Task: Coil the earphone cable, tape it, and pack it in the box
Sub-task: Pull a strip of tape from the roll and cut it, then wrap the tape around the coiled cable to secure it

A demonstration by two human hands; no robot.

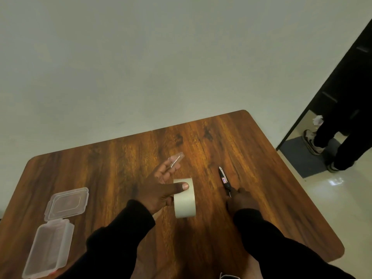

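My left hand [161, 190] grips a whitish tape roll [185, 198] that stands on edge on the wooden table [120, 168], with the thumb laid across its top. A short strip of clear tape [176, 159] sticks out from that hand's outstretched fingertips. My right hand [242, 201] is closed around the handles of black scissors [224, 181], whose blades are together and point away from me. The clear plastic box [48, 248] lies at the near left with its hinged lid [67, 203] open flat. I see no earphone cable on the table.
A person in dark trousers and sneakers [314, 143] stands in a doorway at the far right, off the table. A pale wall runs behind the table. A small white object [228, 276] shows at the bottom edge, too cut off to identify.
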